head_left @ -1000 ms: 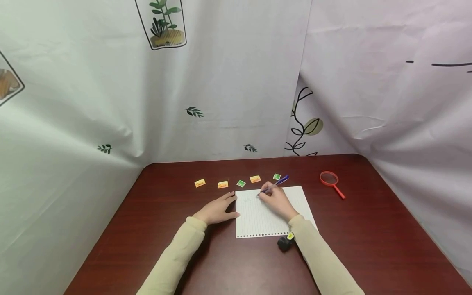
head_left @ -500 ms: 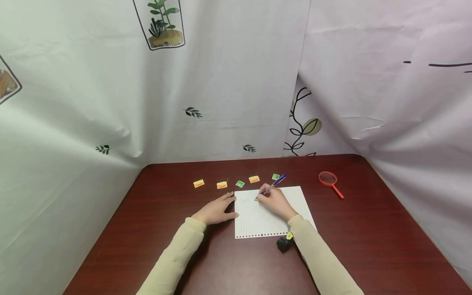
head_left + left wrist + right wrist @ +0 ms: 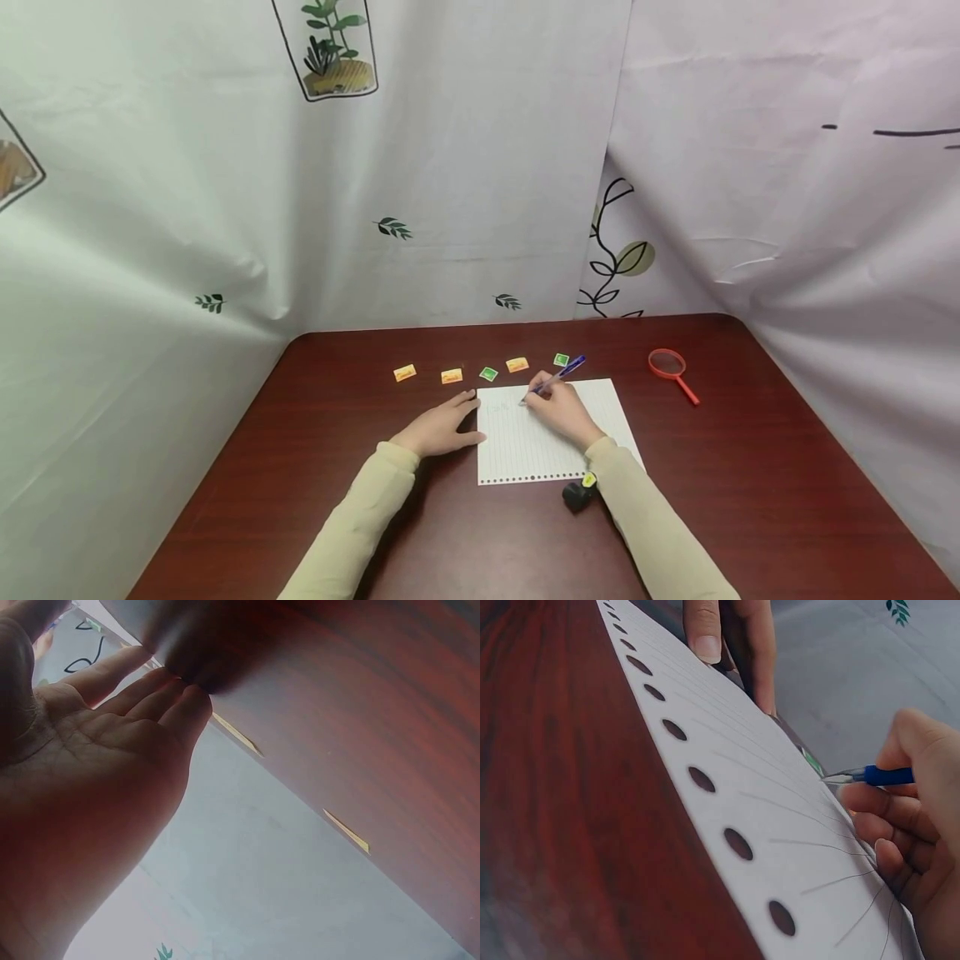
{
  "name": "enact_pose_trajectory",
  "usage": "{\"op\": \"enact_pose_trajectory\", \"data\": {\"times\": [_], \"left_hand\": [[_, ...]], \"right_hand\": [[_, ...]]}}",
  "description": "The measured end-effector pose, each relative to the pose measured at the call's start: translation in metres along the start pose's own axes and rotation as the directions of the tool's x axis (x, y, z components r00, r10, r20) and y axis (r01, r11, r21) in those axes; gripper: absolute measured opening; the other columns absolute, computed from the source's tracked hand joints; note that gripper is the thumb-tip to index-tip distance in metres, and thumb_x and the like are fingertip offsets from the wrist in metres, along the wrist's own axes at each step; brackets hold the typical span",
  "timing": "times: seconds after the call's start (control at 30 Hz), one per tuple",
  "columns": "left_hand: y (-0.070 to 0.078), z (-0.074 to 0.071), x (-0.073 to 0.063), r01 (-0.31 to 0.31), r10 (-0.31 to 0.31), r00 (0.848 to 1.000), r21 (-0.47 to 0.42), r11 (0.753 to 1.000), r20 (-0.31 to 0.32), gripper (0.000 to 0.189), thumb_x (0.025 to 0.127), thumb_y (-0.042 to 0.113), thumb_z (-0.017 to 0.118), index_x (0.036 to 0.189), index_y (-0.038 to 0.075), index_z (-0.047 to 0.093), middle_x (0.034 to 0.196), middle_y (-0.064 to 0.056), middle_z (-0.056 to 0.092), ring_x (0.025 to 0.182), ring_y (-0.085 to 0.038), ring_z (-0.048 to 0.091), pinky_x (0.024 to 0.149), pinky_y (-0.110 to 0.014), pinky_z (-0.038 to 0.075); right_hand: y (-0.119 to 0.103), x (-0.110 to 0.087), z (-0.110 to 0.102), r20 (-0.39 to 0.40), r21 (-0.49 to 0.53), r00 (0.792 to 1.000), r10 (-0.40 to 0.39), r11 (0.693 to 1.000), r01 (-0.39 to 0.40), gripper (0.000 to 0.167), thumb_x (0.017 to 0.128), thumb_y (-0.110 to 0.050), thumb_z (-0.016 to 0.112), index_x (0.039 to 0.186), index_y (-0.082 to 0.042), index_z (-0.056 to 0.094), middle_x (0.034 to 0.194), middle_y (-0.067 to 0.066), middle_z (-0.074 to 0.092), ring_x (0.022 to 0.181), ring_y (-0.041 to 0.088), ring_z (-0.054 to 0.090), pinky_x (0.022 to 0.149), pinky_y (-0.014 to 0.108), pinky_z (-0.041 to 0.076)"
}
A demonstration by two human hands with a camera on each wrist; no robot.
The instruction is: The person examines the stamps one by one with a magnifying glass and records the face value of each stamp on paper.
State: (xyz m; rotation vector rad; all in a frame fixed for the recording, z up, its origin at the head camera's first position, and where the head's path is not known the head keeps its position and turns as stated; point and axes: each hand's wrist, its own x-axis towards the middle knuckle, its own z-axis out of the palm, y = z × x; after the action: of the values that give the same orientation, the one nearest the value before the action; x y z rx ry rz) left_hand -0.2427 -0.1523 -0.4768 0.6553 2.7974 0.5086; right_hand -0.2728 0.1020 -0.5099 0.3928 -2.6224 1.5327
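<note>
Pinching blue pen [image 3: 889, 776] over lined paper [image 3: 519, 448]

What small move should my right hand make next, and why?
Probably draw the slim blue pen slightly rightward across the white lined paper sheet: your right hand grips the pen, its tip sits right of faint marks, and your left hand rests at the sheet's left edge.
</note>
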Motion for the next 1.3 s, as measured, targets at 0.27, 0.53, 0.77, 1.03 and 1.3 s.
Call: {"op": "enact_pose_trajectory", "data": {"times": [0.27, 0.53, 0.77, 1.03, 1.3], "left_hand": [[0.0008, -0.0003, -0.0001, 0.006, -0.006, 1.000, 0.000, 1.000, -0.004, 0.073, 0.094, 0.044, 0.069, 0.151, 0.003, 0.046, 0.161, -0.013, 0.035, 0.146, -0.028, 0.037, 0.112, -0.046, 0.039], [0.0015, -0.0005, -0.0002, 0.003, -0.003, 1.000, -0.009, 1.000, 0.001, 0.073, 0.094, 0.043, 0.069, 0.150, 0.003, 0.046, 0.161, -0.013, 0.034, 0.146, -0.028, 0.036, 0.112, -0.047, 0.039], [0.0010, 0.0007, 0.0002, 0.007, -0.007, 1.000, -0.002, 1.000, -0.002, 0.072, 0.094, 0.043, 0.069, 0.151, 0.004, 0.046, 0.161, -0.013, 0.035, 0.147, -0.028, 0.035, 0.112, -0.045, 0.039], [0.0014, 0.0006, -0.0003, 0.017, -0.017, 1.000, -0.009, 1.000, -0.001, 0.073, 0.094, 0.043, 0.069, 0.151, 0.005, 0.046, 0.161, -0.012, 0.034, 0.147, -0.028, 0.035, 0.112, -0.045, 0.039], [0.0020, -0.0003, 0.0007, 0.015, -0.015, 1.000, -0.009, 1.000, 0.004, 0.073, 0.094, 0.043, 0.069, 0.151, 0.004, 0.045, 0.161, -0.013, 0.034, 0.147, -0.028, 0.035, 0.112, -0.046, 0.039]], "right_hand": [[0.0001, -0.0001, -0.0004, 0.009, 0.002, 1.000, -0.014, 1.000, 0.014, 0.006, 0.086, -0.012, 0.064, 0.086, -0.018, 0.062, 0.076, -0.003, 0.063, 0.071, 0.017, 0.054, 0.068, 0.033, 0.042], [0.0018, 0.0006, -0.0007, 0.009, -0.001, 1.000, -0.016, 1.000, 0.016, 0.006, 0.086, -0.014, 0.063, 0.084, -0.019, 0.061, 0.074, -0.003, 0.062, 0.071, 0.017, 0.053, 0.068, 0.033, 0.042], [0.0030, 0.0004, 0.0001, -0.053, 0.020, 0.998, 0.033, 0.999, -0.032, 0.003, 0.085, -0.014, 0.062, 0.088, -0.014, 0.063, 0.073, -0.002, 0.061, 0.070, 0.017, 0.051, 0.068, 0.033, 0.040], [0.0046, 0.0009, 0.0002, -0.052, 0.018, 0.998, 0.041, 0.999, -0.041, 0.003, 0.086, -0.015, 0.063, 0.089, -0.014, 0.063, 0.074, -0.002, 0.061, 0.070, 0.017, 0.051, 0.068, 0.033, 0.041], [0.0045, 0.0007, -0.0015, -0.050, 0.016, 0.998, 0.039, 0.999, -0.039, 0.003, 0.086, -0.016, 0.064, 0.088, -0.015, 0.061, 0.074, -0.001, 0.060, 0.070, 0.017, 0.051, 0.067, 0.033, 0.041]]}}
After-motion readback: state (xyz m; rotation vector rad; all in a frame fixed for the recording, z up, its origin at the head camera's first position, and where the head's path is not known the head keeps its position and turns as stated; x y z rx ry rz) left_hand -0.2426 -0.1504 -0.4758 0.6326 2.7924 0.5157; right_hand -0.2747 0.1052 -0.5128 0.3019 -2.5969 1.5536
